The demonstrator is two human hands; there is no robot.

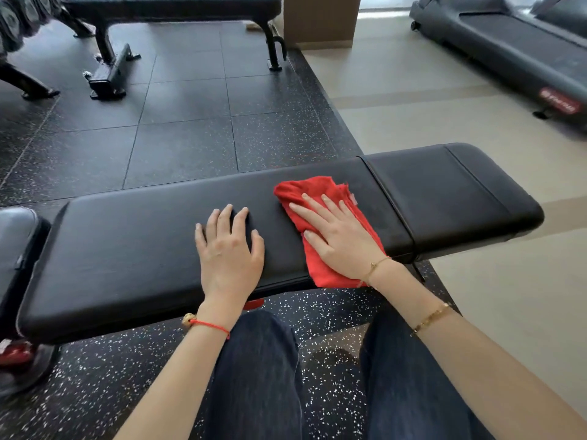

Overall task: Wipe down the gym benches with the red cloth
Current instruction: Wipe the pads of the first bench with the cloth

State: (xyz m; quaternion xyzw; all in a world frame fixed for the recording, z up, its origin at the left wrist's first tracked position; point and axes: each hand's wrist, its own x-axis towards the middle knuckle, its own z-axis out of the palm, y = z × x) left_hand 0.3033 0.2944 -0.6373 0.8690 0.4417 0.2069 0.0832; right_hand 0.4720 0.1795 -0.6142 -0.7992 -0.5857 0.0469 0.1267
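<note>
Lying crumpled, red cloth (320, 217) covers black bench (127, 249).

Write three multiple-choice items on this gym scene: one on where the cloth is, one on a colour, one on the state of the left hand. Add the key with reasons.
1. Where does the red cloth lie?
A. On the floor
B. On the near bench's pad, under the right hand
C. On the far bench

2. What colour is the string on the left wrist?
A. Red
B. Blue
C. Green

3. How is the left hand?
A. Clenched on the cloth
B. Raised off the bench
C. Flat and bare on the pad

Key: 1 B, the palm presses the cloth onto the pad; 2 A, a red string circles the wrist; 3 C, its fingers spread on the pad, apart from the cloth.
</note>
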